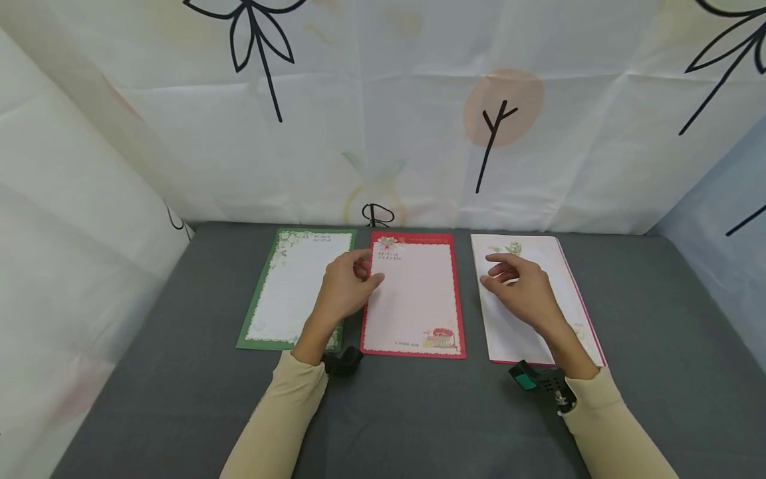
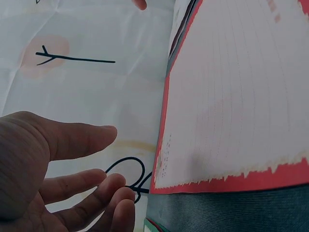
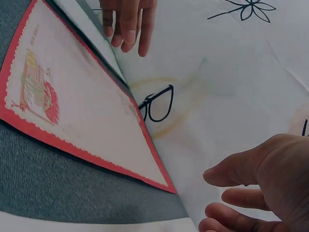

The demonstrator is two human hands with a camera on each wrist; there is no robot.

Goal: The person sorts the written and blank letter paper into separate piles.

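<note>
My left hand hovers between a green-bordered sheet of letter paper and a red-bordered one. Its thumb and fingers are relaxed and apart, as the left wrist view also shows, with nothing held. Over a white sheet at the right is my right hand, its fingers loosely bent and holding nothing. A thin red edge shows beneath that white sheet. The red sheet has floral art at its top left and a small drawing at its lower right. My left hand hides part of the green sheet's right side.
All the paper lies on a dark grey tabletop. A white cloth with black plant drawings hangs behind it, and more cloth stands along the left side. A dark wrist camera sits at my left wrist.
</note>
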